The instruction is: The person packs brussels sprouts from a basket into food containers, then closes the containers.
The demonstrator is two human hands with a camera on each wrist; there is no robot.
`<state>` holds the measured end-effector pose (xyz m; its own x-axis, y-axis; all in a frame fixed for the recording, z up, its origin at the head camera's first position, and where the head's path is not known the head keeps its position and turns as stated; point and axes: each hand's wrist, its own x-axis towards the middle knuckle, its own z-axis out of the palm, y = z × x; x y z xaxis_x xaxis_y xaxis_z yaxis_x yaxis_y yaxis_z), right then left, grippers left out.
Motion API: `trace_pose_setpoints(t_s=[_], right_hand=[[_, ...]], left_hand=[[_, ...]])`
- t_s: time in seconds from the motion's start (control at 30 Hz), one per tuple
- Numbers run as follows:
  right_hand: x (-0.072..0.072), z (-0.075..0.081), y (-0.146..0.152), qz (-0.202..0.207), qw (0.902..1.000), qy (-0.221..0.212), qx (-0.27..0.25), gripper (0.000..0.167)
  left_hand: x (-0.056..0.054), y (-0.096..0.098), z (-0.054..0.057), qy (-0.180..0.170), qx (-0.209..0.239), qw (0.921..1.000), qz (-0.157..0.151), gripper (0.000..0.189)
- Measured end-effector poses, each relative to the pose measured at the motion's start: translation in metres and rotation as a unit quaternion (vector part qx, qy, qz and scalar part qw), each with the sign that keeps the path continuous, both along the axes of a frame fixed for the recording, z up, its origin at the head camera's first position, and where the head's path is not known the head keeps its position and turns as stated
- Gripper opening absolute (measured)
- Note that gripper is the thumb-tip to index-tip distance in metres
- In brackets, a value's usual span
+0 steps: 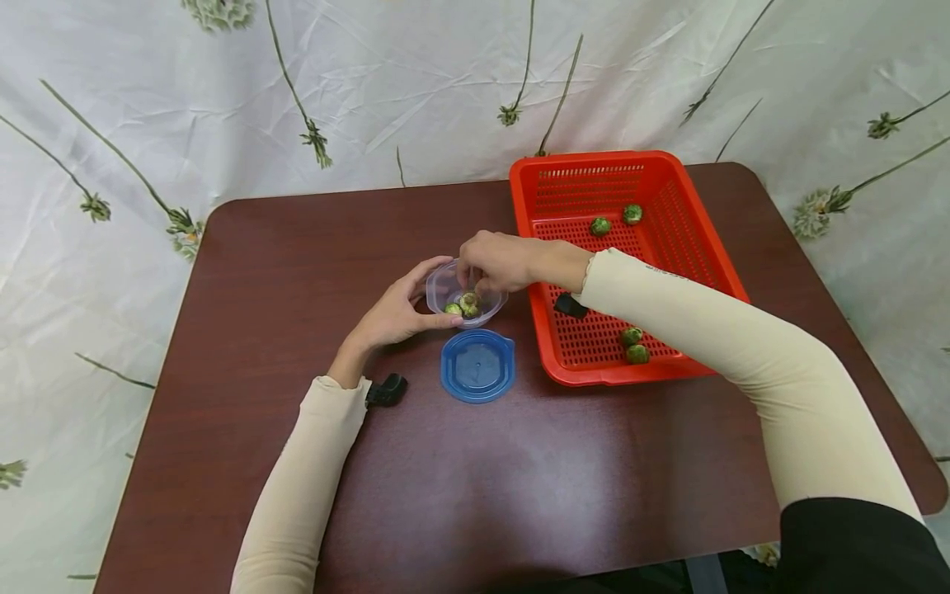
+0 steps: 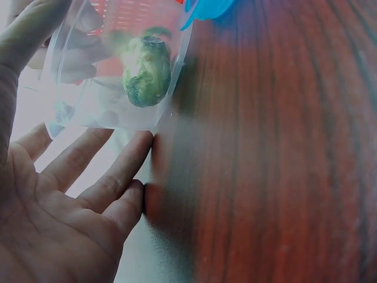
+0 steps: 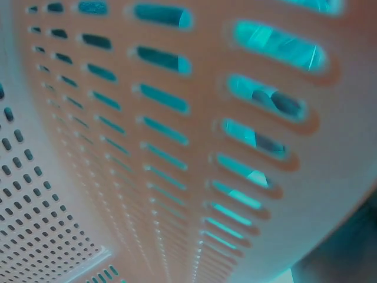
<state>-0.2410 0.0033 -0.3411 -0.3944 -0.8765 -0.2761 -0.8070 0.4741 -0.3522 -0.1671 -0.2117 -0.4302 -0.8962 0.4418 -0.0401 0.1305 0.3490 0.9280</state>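
Observation:
My left hand [image 1: 397,312] grips a small clear plastic container [image 1: 435,289] from its left side, thumb along the near rim and fingers on the far side. Green Brussels sprouts [image 1: 453,309] lie inside it; one sprout [image 2: 147,73] shows through the wall in the left wrist view. Reaching in from the right, my right hand [image 1: 497,257] has its fingers bent down inside the rim, right at the top sprout; I cannot tell whether they pinch it. A round blue lid [image 1: 478,366] lies flat on the table just in front of the container.
A red slotted basket [image 1: 552,346] stands to the right, under my right forearm. Two sprouts [image 1: 616,220] lie in its far part and two more sprouts [image 1: 634,345] near its front. Its slotted wall [image 3: 129,130] fills the right wrist view. A flower-patterned cloth [image 1: 416,74] hangs behind the brown table [image 1: 297,272].

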Motion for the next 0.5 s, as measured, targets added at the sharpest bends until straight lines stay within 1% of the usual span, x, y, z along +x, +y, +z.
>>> trace_pose_setpoints(t_s=[0.17,0.5], right_hand=[[-0.001,0.002,0.004,0.002,0.9998,0.001,-0.022,0.017],[-0.001,0.011,0.017,-0.002,0.9964,-0.021,-0.082,0.017]], left_hand=[[0.0,0.0,-0.001,0.0,0.002,1.0,0.001,0.088],[0.0,0.001,0.001,-0.002,0.016,0.9999,0.0,0.086]])
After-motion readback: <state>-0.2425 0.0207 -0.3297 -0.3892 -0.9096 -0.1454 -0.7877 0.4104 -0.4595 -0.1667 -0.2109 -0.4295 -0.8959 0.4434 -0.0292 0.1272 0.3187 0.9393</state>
